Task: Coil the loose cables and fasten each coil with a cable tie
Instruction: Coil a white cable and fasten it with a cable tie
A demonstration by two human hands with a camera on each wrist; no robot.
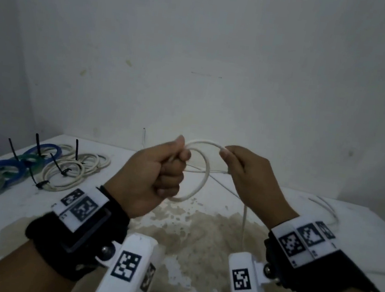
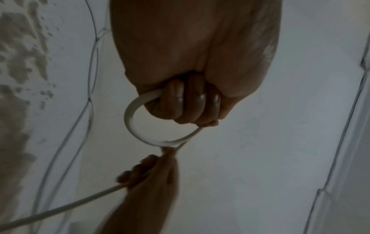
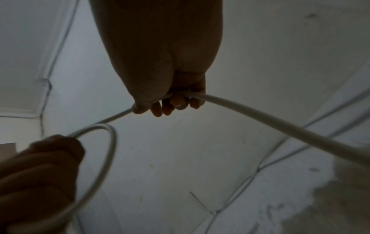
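White cable [image 1: 204, 171] looped once, held up between both hands above the table [image 1: 200, 231]. Left hand [image 1: 156, 173] fisted around the loop. Right hand [image 1: 251, 175] pinches the running strand; slack drops below it. Tied coils [image 1: 63, 166] lie beyond the left hand.

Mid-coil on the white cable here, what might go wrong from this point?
The left hand grips only a couple of loops of the white cable; springy loops may slip out or spread. The slack below the right hand trails over the table and may snag or kink. No loose cable tie is visible nearby, so fastening might force a one-handed hold.
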